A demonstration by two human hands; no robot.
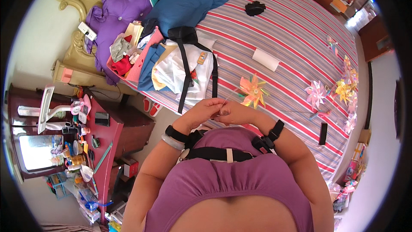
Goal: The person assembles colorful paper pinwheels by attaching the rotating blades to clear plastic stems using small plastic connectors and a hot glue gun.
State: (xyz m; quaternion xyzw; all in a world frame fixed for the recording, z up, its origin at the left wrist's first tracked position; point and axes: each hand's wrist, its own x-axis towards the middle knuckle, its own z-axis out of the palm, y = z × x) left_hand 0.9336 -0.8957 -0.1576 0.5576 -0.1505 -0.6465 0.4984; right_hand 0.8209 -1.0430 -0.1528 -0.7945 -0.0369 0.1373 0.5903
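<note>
My left hand (207,110) and my right hand (235,114) meet in front of my body, at the near edge of the striped bed. The fingers of both are pinched together around a thin, pale pinwheel stick (227,98). From them the stick slants up toward a shiny yellow-orange iridescent pinwheel (254,92), just beyond my right hand. Fingers hide the stick's lower end, and how the stick joins the pinwheel is too small to tell. A pink iridescent pinwheel (315,95) lies farther right, close to several more pinwheels (344,91) along the bed's right side.
A white roll (266,59) and a black flat bar (322,133) lie on the bed (296,47). Left of my hands are a black-strapped bag (184,38), white bags (171,66) and a pink basket (141,60). A cluttered red dresser (105,146) stands at the left.
</note>
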